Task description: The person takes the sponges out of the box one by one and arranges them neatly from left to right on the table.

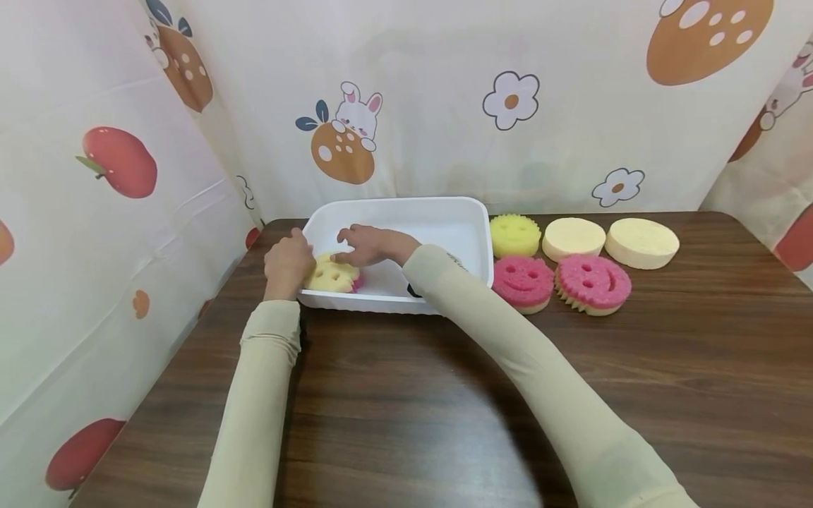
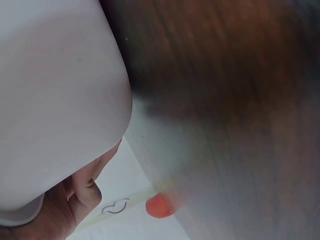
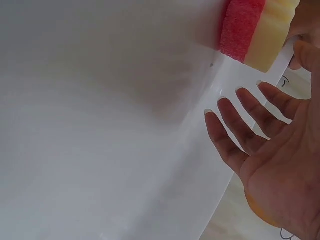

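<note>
Hands meet at the near left corner of the white tub (image 1: 466,233), which sits on our dark wooden table (image 1: 444,409) against the printed curtain (image 1: 444,106). Our left hand (image 1: 288,262) rests at the tub's left rim with its fingers curled toward the yellow-and-pink sponge (image 1: 332,275) lying inside that corner — from the head view we cannot tell whether it truly grips the sponge or only touches it, and the left wrist view shows just a bent finger beside the tub's outer wall. Our right hand (image 1: 366,245) reaches into the tub just above the sponge; the right wrist view shows it spread wide, fingers (image 3: 235,127) straight and apart, holding nothing, with the sponge (image 3: 257,30) close beyond the fingertips, pink layer to one side and yellow to the other.

To the right of the tub, on the table, stand five more sponges: a yellow smiley sponge (image 1: 514,235), two plain cream rounds (image 1: 573,238) (image 1: 641,243) — and, nearer to us, two pink smiley sponges (image 1: 524,282) (image 1: 593,283).
</note>
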Demonstrator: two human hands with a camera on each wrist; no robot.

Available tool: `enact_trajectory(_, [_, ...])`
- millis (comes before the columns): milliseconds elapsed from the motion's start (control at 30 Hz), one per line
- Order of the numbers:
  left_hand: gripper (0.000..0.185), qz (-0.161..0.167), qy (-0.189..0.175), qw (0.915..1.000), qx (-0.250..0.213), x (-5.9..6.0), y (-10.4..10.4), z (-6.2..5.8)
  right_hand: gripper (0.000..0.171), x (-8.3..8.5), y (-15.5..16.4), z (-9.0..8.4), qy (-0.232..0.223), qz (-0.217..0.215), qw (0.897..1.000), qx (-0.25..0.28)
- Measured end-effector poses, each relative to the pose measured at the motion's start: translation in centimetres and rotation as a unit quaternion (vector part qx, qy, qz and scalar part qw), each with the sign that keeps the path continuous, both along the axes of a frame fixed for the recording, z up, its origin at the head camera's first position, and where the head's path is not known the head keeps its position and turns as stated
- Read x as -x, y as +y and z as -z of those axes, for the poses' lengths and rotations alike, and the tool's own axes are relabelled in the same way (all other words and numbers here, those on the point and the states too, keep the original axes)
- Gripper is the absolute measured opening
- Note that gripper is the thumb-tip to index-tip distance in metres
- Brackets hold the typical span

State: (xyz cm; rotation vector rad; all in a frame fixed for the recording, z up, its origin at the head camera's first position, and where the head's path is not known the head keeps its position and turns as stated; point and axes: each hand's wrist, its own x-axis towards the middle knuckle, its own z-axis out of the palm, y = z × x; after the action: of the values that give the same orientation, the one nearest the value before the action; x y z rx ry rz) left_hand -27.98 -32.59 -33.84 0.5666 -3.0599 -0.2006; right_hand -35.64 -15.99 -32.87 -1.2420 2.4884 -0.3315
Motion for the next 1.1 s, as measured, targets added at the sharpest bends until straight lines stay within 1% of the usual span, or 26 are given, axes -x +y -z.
enact_trajectory(133, [0.046, 0.0, 0.003, 1.0, 0.003, 0.0, -0.05, 0.07, 0.066, -0.02, -0.34, 0.12, -0.021, -0.012, 1.0, -0.019])
enact_trajectory(233, [0.045, 0.001, 0.009, 1.0, 0.004, 0.0, -0.03, 0.1, 0.067, -0.12, -0.48, 0.16, -0.032, -0.014, 0.999, -0.037])
enact_trajectory(333, [0.045, 0.0, 0.01, 0.9999, 0.003, 0.05, 0.0, 0.14, 0.068, -0.14, -0.53, 0.13, -0.038, -0.019, 0.998, -0.052])
enact_trajectory(467, [0.046, -0.006, 0.011, 0.9999, 0.005, 0.1, -0.01, 0.19, 0.068, -0.08, -0.62, 0.15, -0.031, -0.034, 0.997, -0.061])
enact_trajectory(567, [0.046, -0.008, 0.011, 0.9999, 0.006, 0.12, 0.05, 0.17, 0.068, -0.02, -0.66, 0.21, -0.024, -0.043, 0.997, -0.06])
enact_trajectory(767, [0.048, -0.009, -0.004, 0.9999, 0.0, 0.15, 0.29, 0.05, 0.061, 0.18, -0.34, 0.39, -0.016, -0.07, 0.997, -0.042])
enact_trajectory(933, [0.049, -0.013, -0.007, 0.9999, 0.003, 0.22, 0.21, 0.02, 0.058, 0.26, -0.09, 0.35, -0.035, -0.076, 0.996, -0.022])
enact_trajectory(1100, [0.047, -0.014, -0.007, 0.9999, 0.003, 0.17, 0.1, 0.03, 0.055, 0.31, -0.05, 0.36, -0.05, -0.076, 0.996, -0.014])
